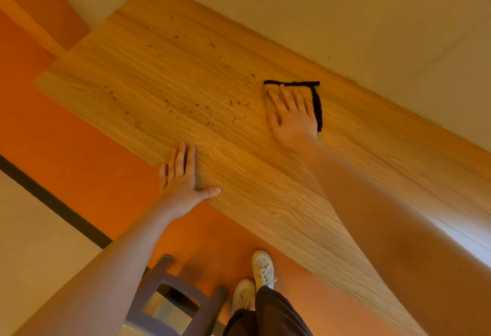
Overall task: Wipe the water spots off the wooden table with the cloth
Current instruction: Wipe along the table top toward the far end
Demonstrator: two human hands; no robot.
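The wooden table point(148, 69) runs diagonally from upper left to lower right. Several dark water spots point(186, 108) dot its middle and far part. My right hand point(292, 115) lies flat with straight fingers on a cloth point(317, 104), of which only the black edging shows beyond and to the right of the hand. The spots lie to the left of that hand. My left hand point(183, 181) rests flat on the table's near edge, fingers straight, thumb spread.
A pale wall point(345, 16) borders the table's far long side. The orange floor point(66, 144) lies to the left and below. A dark wooden chair point(170, 295) stands near my white shoes point(261, 269) at the bottom.
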